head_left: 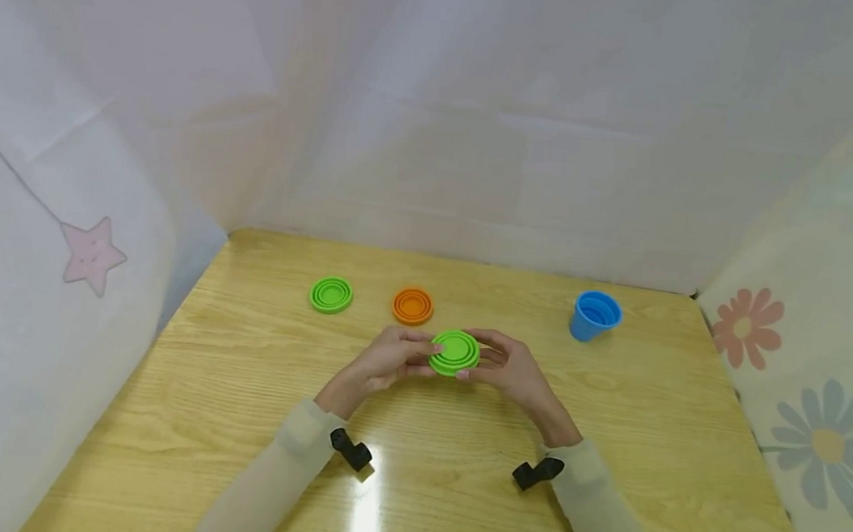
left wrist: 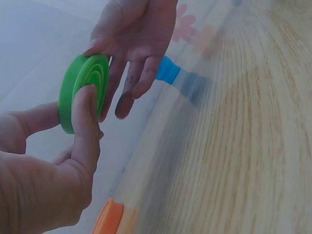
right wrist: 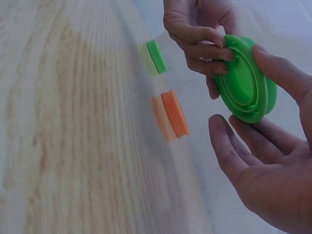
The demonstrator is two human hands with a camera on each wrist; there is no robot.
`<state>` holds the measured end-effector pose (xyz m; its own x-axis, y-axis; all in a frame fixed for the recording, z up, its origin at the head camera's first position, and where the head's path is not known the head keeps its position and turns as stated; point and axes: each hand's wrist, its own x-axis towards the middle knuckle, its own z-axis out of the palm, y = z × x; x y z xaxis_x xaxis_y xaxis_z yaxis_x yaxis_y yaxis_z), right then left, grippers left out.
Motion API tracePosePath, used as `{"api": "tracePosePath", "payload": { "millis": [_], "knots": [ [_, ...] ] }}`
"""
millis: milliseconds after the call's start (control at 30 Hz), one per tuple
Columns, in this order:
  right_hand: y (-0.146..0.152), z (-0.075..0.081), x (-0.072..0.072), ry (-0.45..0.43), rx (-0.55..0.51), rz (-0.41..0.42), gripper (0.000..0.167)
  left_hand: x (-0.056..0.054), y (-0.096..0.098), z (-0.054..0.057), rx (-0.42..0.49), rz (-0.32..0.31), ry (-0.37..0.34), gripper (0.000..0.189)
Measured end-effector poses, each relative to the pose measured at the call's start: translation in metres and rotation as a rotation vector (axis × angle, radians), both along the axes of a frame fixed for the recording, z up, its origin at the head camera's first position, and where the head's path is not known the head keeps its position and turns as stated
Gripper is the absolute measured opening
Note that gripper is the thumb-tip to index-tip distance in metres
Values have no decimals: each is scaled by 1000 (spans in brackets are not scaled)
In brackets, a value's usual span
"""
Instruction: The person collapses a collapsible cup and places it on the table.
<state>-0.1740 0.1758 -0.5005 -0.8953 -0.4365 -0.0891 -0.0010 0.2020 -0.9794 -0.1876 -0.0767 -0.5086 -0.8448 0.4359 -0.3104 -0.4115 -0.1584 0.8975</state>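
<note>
Both hands hold a green collapsible cup (head_left: 458, 346), folded flat into a disc, above the middle of the table. My left hand (head_left: 387, 358) pinches its left side, the thumb lying over the folded rings and the fingers behind. From the other side my right hand (head_left: 514, 375) grips the rim between thumb and fingertips. In the left wrist view the folded cup (left wrist: 69, 100) stands nearly edge-on. Concentric rings of the cup (right wrist: 242, 80) face the camera in the right wrist view, where left fingertips (right wrist: 220, 67) press on them.
Behind the hands lie another flat green cup (head_left: 330, 295) and a flat orange cup (head_left: 412, 307). An opened blue cup (head_left: 594, 317) stands at the back right. The wooden table (head_left: 438, 501) is bordered by pale curtains (head_left: 482, 137) at the back and sides.
</note>
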Motion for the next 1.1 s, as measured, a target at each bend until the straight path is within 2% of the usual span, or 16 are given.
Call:
{"api": "tracePosePath", "payload": {
  "millis": [133, 200, 433, 600, 900, 1000, 1100],
  "knots": [
    [-2, -2, 1, 23, -23, -41, 64, 2, 1, 2, 10, 7, -3, 37],
    [-2, -3, 1, 5, -28, -62, 62, 2, 2, 2, -4, 16, 14, 36],
    [-2, -3, -1, -72, -17, -165, 60, 3, 0, 0, -117, 50, 157, 34],
    [0, -3, -3, -122, -50, -201, 58, 4, -2, 1, -128, 48, 223, 32],
    [1, -2, -5, -145, -89, -156, 54, 12, -5, 1, -235, -20, 346, 47],
    [3, -3, -5, -169, -118, -117, 53, 11, -4, 1, -256, -33, 363, 44],
    [4, -3, -4, -189, -122, -83, 51, 9, -4, 1, -324, -30, 408, 37]
  ]
}}
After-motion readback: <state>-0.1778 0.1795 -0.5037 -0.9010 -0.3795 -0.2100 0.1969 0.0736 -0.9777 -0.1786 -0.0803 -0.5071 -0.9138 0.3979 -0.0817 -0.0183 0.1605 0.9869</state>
